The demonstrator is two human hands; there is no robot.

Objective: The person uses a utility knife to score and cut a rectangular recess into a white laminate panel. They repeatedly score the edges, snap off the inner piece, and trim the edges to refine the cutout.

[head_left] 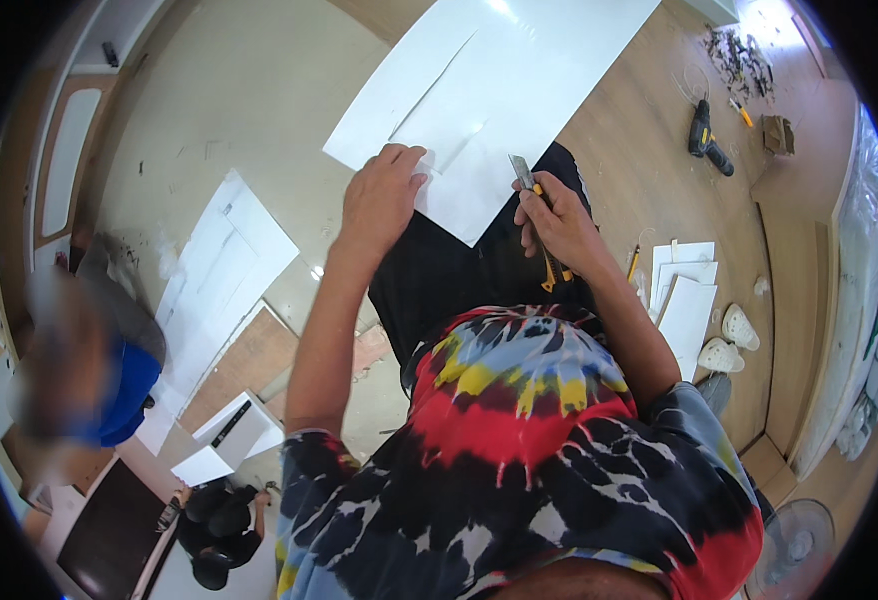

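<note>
A large glossy white sheet (549, 75) lies across my lap and stretches away from me, one corner pointing at my waist. A long slit runs through its left part, and a shorter line or crease lies nearer me. My left hand (384, 195) grips the near left edge, fingers curled over the top by the slit's near end. In my right hand (556, 222) is a yellow and black utility knife (522, 172), its blade extended and pointing away from me. The blade is beside the sheet's right edge; whether it touches cannot be told.
On the wooden floor at right are a cordless drill (707, 140), white offcuts (687, 310) and white clogs (729, 340). A marked white panel (229, 240) lies at left. One person in blue (129, 390) is at left, another in black (224, 525) at lower left.
</note>
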